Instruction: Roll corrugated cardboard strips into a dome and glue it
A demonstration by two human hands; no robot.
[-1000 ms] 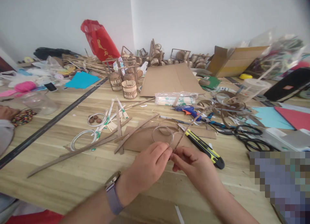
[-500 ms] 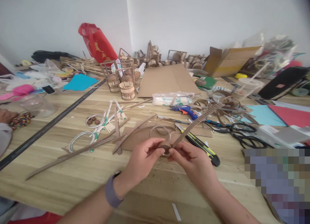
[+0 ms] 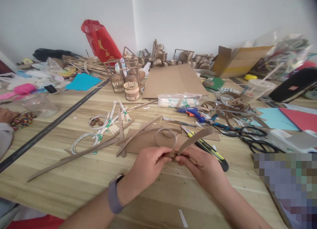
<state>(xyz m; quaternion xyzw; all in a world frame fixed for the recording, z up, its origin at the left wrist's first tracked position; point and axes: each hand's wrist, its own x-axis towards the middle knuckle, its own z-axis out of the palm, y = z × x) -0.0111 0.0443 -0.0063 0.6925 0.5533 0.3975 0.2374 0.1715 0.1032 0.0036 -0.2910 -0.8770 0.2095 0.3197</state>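
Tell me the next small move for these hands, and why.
Probably wind the brown strip around the small roll: the left hand pinches the roll, the right hand holds the strip close beside it, and the strip's far end sticks up free.

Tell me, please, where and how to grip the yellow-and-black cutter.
Probably by its black near end, coming from the right: the cutter lies slantwise, tip pointing away to the left, and this broad end shows uncovered beside the right hand, whereas the brown strip crosses in front of its upper part.
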